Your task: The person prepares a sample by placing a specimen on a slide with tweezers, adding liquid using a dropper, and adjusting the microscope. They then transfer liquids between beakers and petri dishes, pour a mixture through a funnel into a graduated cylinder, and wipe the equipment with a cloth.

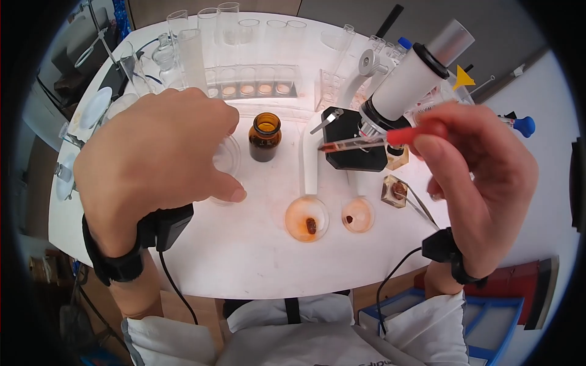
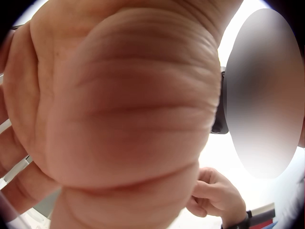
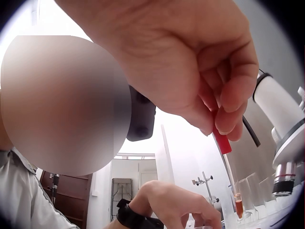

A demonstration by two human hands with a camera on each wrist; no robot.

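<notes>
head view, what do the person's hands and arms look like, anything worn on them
The left hand and right hand are bare. Each wrist wears a black strap with a boxy black device and a thin black cable. Pale, whitish-grey sleeves end on the forearms.

1. Dropper [image 1: 395, 136]: smooth, clear, glassy tube [image 1: 360, 144]; rubbery-looking red bulb.
2. Bottle [image 1: 264, 148]: glossy amber glass.
3. Microscope [image 1: 400, 82]: smooth white body, metallic-looking eyepiece tube [image 1: 450, 41], flat black stage [image 1: 353, 160].
4. Dishes [image 1: 295, 212]: clear, shiny.
5. Surface [image 1: 262, 256]: smooth, white.
6. Sleeves [image 1: 168, 344]: soft, matt, creased cloth.
</notes>
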